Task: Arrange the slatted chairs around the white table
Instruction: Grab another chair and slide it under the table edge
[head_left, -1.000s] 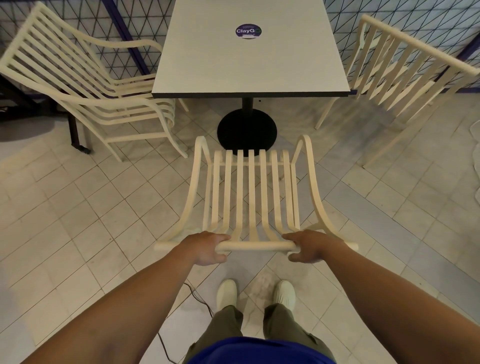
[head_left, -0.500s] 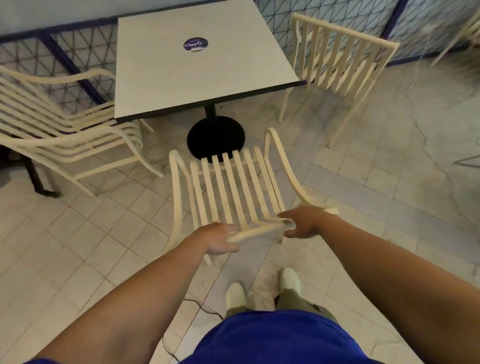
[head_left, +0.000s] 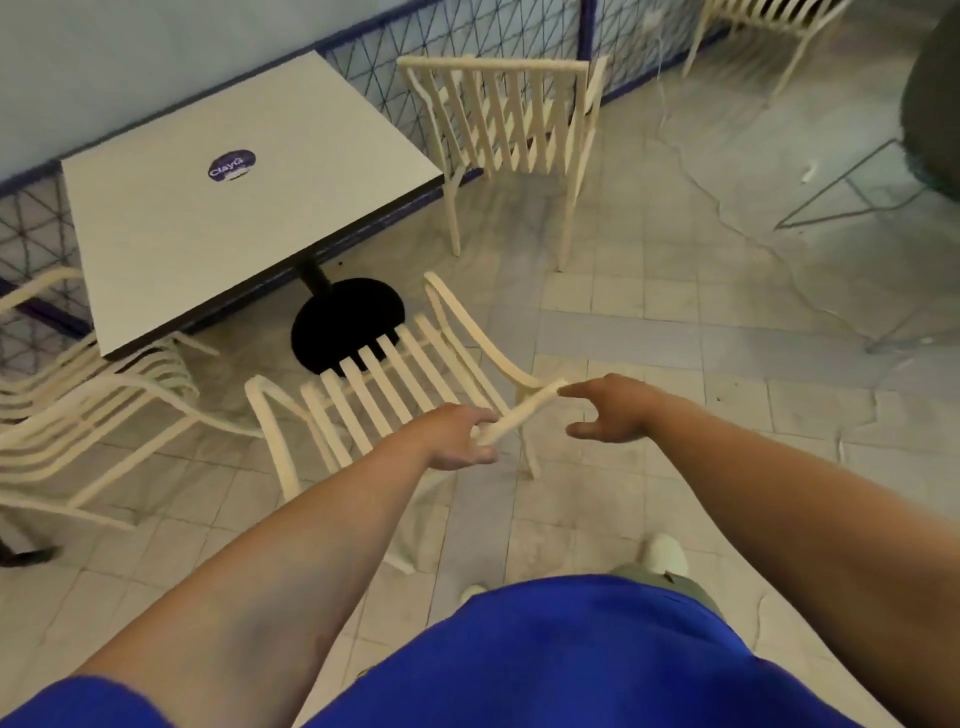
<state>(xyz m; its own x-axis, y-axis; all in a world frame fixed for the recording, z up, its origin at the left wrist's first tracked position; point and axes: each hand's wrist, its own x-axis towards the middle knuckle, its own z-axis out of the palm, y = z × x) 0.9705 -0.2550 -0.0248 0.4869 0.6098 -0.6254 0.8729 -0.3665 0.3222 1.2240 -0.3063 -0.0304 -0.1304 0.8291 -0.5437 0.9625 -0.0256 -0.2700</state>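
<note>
A cream slatted chair (head_left: 384, 384) stands in front of me, its seat facing the white table (head_left: 208, 228) and reaching over the table's black round base (head_left: 348, 317). My left hand (head_left: 457, 436) is closed on the chair's top rail. My right hand (head_left: 608, 410) hovers at the rail's right end with its fingers spread, holding nothing. A second slatted chair (head_left: 509, 119) stands at the table's right side, its back towards me. A third one (head_left: 78, 410) sits at the left side, partly under the table edge.
A blue lattice fence (head_left: 363, 62) runs behind the table. Another cream chair (head_left: 753, 26) stands at the far right, next to a thin wire frame (head_left: 852, 192) and a dark bulky object (head_left: 935, 104). Tiled floor spreads to the right.
My right hand has let go of the top rail and opened. The left hand still holds it. My view has swung right, so the table now sits at the left.
</note>
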